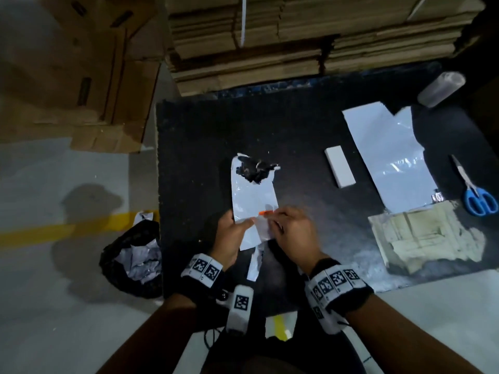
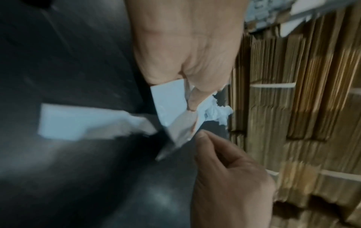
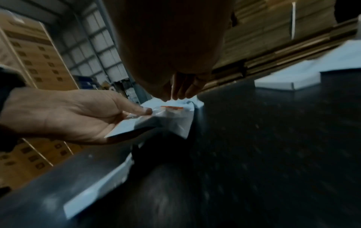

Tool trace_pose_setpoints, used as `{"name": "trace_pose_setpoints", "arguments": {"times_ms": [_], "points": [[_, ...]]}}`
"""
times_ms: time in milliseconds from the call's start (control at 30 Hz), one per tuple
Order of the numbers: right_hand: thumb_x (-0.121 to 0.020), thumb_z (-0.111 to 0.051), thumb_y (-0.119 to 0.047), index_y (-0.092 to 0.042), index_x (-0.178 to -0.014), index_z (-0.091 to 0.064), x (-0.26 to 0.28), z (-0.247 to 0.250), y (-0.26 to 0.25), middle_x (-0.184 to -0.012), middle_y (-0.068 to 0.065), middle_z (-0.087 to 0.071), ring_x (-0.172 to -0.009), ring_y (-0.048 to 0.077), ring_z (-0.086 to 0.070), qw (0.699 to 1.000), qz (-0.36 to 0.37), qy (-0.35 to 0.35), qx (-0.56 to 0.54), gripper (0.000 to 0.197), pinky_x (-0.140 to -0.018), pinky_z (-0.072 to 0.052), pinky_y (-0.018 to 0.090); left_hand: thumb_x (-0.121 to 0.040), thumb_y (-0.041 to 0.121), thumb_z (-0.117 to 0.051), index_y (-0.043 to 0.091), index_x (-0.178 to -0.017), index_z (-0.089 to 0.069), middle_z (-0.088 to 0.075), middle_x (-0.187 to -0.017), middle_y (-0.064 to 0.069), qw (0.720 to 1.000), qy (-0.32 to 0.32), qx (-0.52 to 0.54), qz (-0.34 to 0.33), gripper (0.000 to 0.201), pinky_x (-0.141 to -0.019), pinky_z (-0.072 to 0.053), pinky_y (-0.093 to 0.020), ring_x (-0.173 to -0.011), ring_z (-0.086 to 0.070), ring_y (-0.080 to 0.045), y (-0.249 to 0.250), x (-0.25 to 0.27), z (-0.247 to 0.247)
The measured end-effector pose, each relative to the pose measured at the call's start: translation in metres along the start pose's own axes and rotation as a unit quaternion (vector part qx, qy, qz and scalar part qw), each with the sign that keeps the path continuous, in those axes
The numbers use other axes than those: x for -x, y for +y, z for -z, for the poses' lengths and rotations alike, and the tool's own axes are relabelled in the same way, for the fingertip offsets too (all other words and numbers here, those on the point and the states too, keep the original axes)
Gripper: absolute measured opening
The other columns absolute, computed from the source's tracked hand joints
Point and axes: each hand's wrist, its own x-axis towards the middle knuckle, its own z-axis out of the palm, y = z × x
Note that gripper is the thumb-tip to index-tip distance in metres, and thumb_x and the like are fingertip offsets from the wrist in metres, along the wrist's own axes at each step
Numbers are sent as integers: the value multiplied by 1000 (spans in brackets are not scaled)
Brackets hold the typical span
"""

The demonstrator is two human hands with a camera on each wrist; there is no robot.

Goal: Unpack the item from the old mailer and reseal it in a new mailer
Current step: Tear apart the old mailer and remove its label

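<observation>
While the black bin bag (image 1: 132,255) of crumpled white plastic sits on the floor at the far left, work is centred on the black mat (image 1: 194,147). At its middle lies a white plastic mailer with a torn, ragged far end (image 1: 255,195); dark lining shows through the tear. The left hand (image 1: 229,236) pinches its near left edge, thumb laid across the top. The right hand (image 1: 290,230) pinches the same near end at a small orange mark (image 1: 265,212), fingers curled on the film. A narrow torn white strip (image 1: 255,265) trails from that end towards the person.

Further right, a small white rectangular box (image 1: 339,167), judged to be the item, lies bare on the mat, well apart from both hands. Beside it rests a larger flat white mailer (image 1: 388,155), smooth and apparently unused. Near it sit a pale crumpled packing piece (image 1: 424,236), blue-handled scissors (image 1: 478,195) and a clear capped container (image 1: 440,89).

Judgement: unpacking appears done, since the box is out. Remaining: discard the torn mailer, insert the box into the fresh mailer and seal it. Neither step has begun.
</observation>
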Motion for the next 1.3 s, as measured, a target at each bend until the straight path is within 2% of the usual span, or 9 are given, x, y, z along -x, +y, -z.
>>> {"name": "trace_pose_setpoints", "arguments": {"times_ms": [133, 233, 300, 400, 533, 800, 1033, 1167, 1300], "points": [[-77, -70, -8, -8, -76, -74, 16, -17, 13, -91, 6, -68, -84, 30, -62, 997, -43, -63, 13, 4, -65, -55, 32, -80, 10, -72, 12, -113, -55, -69, -101, -3, 967, 121, -213, -65, 37, -80, -56, -33, -87, -67, -15, -11, -8, 15], [-79, -68, -9, -8, -79, -74, 17, -18, 14, -93, 5, -68, -86, 29, -60, 997, -51, -59, 2, 6, -68, -53, 29, -81, 11, -69, 14, -117, -53, -54, -110, -1, 862, 170, -421, -225, 39, -84, -50, -30, -97, -57, -17, -4, -4, 20], [-80, -67, -10, -10, -81, -74, 14, -15, 11, -91, 5, -68, -86, 27, -60, 996, -72, -48, -9, 7, -70, -50, 28, -82, 7, -67, 13, -111, -59, -53, -111, -4, 828, 112, -469, -286, 30, -84, -51, -30, -97, -57, -19, -1, -4, 21], [-81, -68, -12, -14, -86, -75, 6, -11, 5, -89, 4, -67, -80, 24, -63, 992, -111, -20, -52, 9, -69, -51, 29, -81, 4, -67, 9, -98, -66, -57, -102, -4, 805, 0, -515, -296, 18, -81, -53, -34, -93, -59, -20, -6, -12, 24], [-84, -64, -14, -18, -89, -76, -8, -14, -2, -87, 5, -66, -72, 22, -62, 987, -137, -29, -75, 13, -67, -51, 30, -84, 7, -64, 7, -109, -66, -57, -103, -7, 765, -47, -575, -287, 25, -85, -49, -30, -100, -57, -22, -7, -17, 24], [-88, -66, -23, -9, -87, -74, -12, -26, 3, -83, 8, -63, -71, 24, -60, 986, -157, -46, -31, 16, -62, -36, 21, -85, 0, -60, 6, -107, -67, -59, -99, -9, 698, -106, -617, -348, 24, -85, -50, -33, -96, -57, -25, 12, -35, 10], [-83, -61, -8, -9, -81, -74, -16, -24, 3, -85, 9, -62, -70, 27, -60, 984, -162, -73, -16, 13, -63, -47, 29, -83, 2, -65, 4, -115, -65, -60, -105, -10, 707, -123, -623, -311, 32, -91, -44, -30, -103, -54, -26, 16, -51, 15], [-80, -60, -8, -11, -83, -72, -20, -21, 2, -83, 7, -61, -73, 26, -60, 984, -153, -89, -14, 13, -62, -49, 31, -79, -1, -69, 3, -108, -68, -60, -95, -8, 698, -122, -609, -357, 30, -85, -43, -26, -91, -56, -26, 8, -50, 23], [-82, -60, -18, -18, -92, -72, -27, -19, -1, -84, 4, -62, -74, 25, -61, 988, -72, -138, -10, 16, -60, -49, 31, -85, 5, -63, 8, -106, -68, -60, -100, -5, 669, -112, -614, -403, 22, -82, -46, -31, -93, -50, -22, 3, -51, 29]]}}
